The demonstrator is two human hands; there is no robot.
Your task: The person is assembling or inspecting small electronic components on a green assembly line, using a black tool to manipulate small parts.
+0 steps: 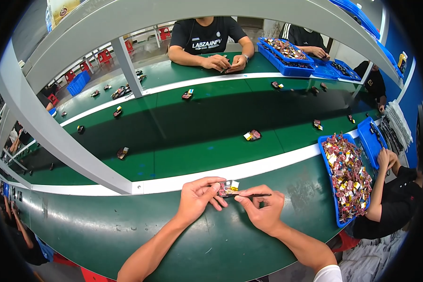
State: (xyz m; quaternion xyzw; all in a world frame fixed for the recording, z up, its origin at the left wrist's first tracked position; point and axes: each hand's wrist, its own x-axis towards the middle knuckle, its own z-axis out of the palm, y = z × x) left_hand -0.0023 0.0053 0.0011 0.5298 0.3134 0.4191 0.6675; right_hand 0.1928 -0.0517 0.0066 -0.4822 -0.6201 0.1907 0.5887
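Left hand (196,199): yours, thumb and fingers closed on the left end of one small dark-cased unit (226,189), the lower fingers loosely curled beneath it. Unit: held in front of you above the near surface (150,228), just short of the white rail (258,167); reddish contents, a yellow patch, and a white tab (235,184) at its upper right. Right hand (264,212): thumb and fingertips pinched on a thin dark tool (262,194), its working end at or near the unit's right side (actual contact is too small to tell). Handling, as judged: grip the casing by its edges, leaving your left thumb clear of the contents; brace both hands against each other so tool and unit move as one; apply light, short strokes, since slender parts likely bend or tear; mind the white tab, which may catch. Adjacent stock: a blue tray (332,188) of heaped loose parts (348,176), to your right, well apart from your working hand. Beyond the rail: a green belt (192,157) bearing scattered similar units.
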